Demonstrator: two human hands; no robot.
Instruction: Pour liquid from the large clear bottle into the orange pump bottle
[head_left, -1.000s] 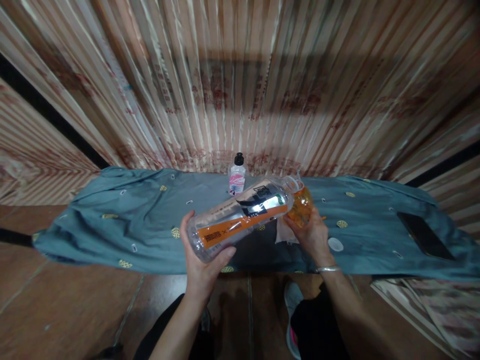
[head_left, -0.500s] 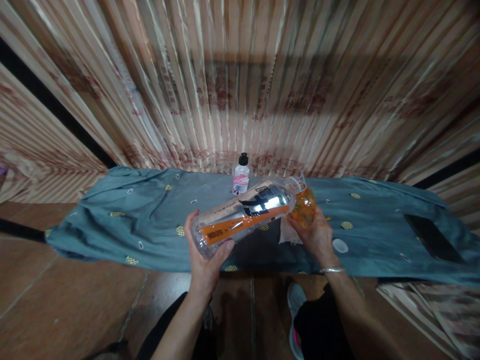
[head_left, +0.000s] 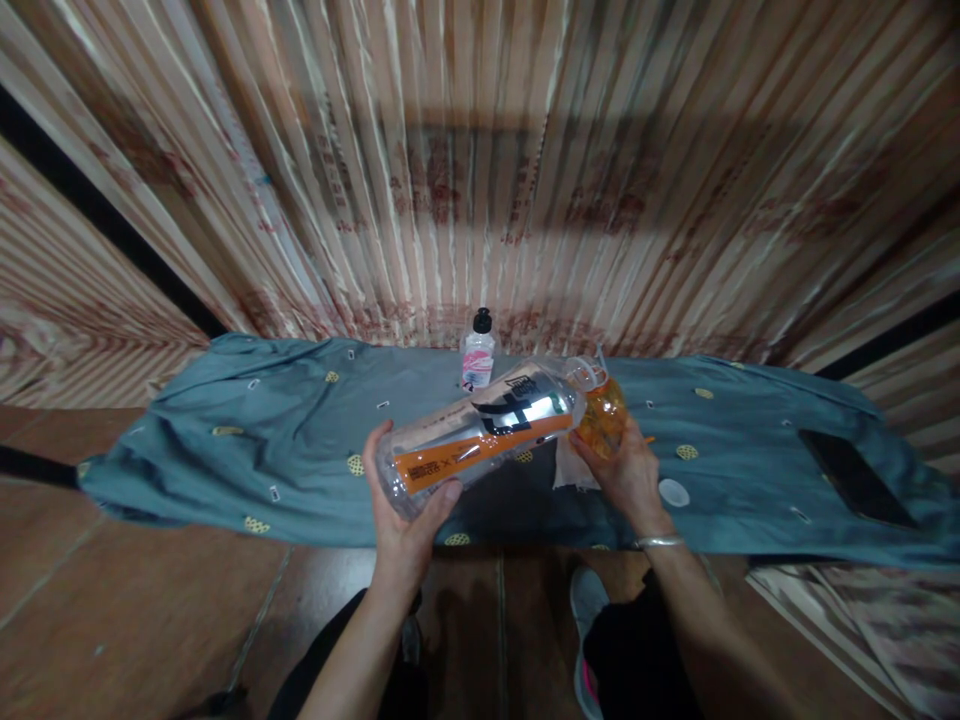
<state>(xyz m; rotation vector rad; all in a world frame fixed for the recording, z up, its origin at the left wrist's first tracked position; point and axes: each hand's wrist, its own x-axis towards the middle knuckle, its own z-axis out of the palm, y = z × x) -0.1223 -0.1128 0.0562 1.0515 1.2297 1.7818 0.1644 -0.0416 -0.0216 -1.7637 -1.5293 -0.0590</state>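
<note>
My left hand is wrapped round the base of a large clear plastic bottle with an orange and black label. The bottle lies tilted, its neck higher and pointing right. At its mouth, my right hand grips a small orange see-through container, whose kind I cannot make out. The bottle's neck overlaps the container's top, and whether they touch is unclear. Under my right hand lies a white cloth or tissue, partly hidden. A round whitish lid-like disc rests by my right wrist.
A small clear bottle with a pink label and black cap stands at the back of the cloth-covered table. A dark phone lies at the right. Behind hangs a striped curtain. Black poles slant at the sides.
The view has shifted slightly, so everything sits a little further left. Both hands keep their holds, and the large bottle stays tilted at nearly the same angle.
</note>
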